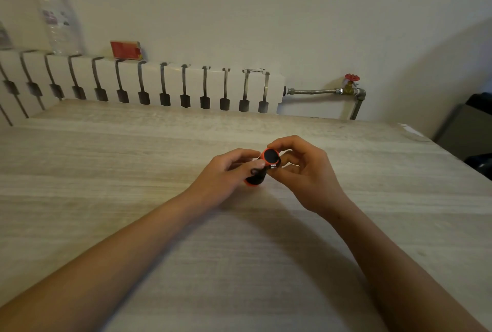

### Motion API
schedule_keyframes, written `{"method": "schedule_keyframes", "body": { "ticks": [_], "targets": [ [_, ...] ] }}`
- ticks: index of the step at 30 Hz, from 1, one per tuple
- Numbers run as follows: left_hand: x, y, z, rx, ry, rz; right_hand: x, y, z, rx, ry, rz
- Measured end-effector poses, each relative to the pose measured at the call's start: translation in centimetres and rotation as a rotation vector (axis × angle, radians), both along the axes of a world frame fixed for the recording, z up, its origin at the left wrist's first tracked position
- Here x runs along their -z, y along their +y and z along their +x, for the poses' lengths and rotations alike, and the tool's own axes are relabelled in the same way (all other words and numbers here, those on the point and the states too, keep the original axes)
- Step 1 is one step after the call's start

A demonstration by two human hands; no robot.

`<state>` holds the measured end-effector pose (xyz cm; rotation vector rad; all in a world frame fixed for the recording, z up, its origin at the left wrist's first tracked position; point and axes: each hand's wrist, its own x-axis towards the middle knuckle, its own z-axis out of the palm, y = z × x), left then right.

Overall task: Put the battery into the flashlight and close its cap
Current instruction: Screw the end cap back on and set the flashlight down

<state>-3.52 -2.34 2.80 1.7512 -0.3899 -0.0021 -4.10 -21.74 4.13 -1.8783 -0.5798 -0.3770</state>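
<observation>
A small black and orange flashlight [254, 179] is held just above the wooden table [133, 172], near its middle. My left hand [226, 174] grips the flashlight's body from the left. My right hand [300, 169] pinches the round black cap with an orange rim [271, 157] at the flashlight's upper end; a bit of silver metal shows just below the cap. A thin black loop hangs by my left thumb. The battery is not visible.
A white radiator [159, 84] runs along the wall behind the table, with a clear plastic bottle [57, 17] and a red box [125, 50] on top. A pipe with a red valve [351, 77] is at the right. Dark furniture [471, 129] stands beyond the right edge.
</observation>
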Motion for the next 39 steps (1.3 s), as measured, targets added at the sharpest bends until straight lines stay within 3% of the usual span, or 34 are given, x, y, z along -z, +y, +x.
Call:
{"method": "schedule_keyframes", "body": {
  "ticks": [8,16,28,33,39],
  "targets": [
    [0.2,0.1,0.2,-0.029,0.079,0.072,0.1,0.2,-0.2,-0.027,-0.018,-0.039],
    [0.5,0.3,0.6,-0.028,0.107,0.026,0.2,0.4,-0.4,-0.053,-0.126,-0.124],
    [1.4,0.7,0.8,-0.032,0.046,0.066,-0.2,-0.6,0.5,-0.021,0.341,0.029],
    [1.9,0.9,1.1,-0.010,0.018,0.143,-0.4,-1.0,0.3,-0.150,0.451,-0.192],
    [2.7,1.3,1.7,0.015,-0.020,0.258,-0.3,-1.3,0.5,-0.088,0.474,-0.319]
  ]
}}
